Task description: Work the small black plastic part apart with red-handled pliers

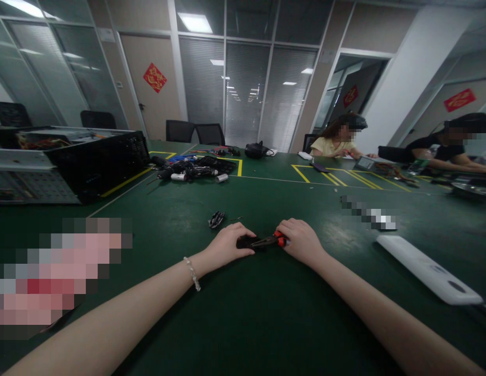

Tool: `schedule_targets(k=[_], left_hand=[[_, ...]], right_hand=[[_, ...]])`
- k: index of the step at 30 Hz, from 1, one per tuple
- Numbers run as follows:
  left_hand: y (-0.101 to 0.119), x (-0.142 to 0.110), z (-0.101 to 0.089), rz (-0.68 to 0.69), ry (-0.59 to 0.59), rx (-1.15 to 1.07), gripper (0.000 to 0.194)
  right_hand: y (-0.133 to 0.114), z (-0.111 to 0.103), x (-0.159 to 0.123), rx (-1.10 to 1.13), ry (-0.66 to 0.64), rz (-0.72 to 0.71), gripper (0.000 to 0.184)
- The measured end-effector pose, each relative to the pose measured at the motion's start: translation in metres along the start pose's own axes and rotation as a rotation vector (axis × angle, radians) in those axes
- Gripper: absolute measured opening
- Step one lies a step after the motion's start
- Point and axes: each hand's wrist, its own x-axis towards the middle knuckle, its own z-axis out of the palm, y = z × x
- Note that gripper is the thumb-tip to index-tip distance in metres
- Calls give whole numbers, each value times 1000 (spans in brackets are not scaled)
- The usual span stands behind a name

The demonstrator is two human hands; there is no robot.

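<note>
My right hand [301, 238] is closed around the red handles of a pair of pliers [268, 240], whose dark jaws point left. Between thumb and fingers, my left hand [232, 241] grips a small black part [243, 242]; its exact kind is too dark to make out. The pliers' tips reach this part, but I cannot tell whether they clamp it. A small black and grey piece [216, 220] lies on the green table just beyond my left hand, with a thin sliver beside it.
An open computer case [97, 164] stands at the left. Farther back lie a heap of cables and tools [192, 167] and a black headset [256, 150]. A white power strip-like bar [427, 269] rests at the right. Two people sit across the table at the far right.
</note>
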Motion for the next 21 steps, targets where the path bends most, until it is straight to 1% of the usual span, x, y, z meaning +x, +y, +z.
schedule_targets(k=[6, 11, 18, 21], left_hand=[[-2, 1, 1, 10, 6, 21, 35], [-3, 1, 2, -1, 1, 10, 35], [4, -2, -1, -38, -12, -10, 34], [5, -3, -2, -39, -8, -18, 35]], right_hand=[[0, 1, 0, -38, -16, 3, 15], [-1, 0, 0, -26, -19, 12, 12], [-2, -1, 0, -16, -42, 22, 12], [-2, -1, -1, -15, -53, 36, 16]])
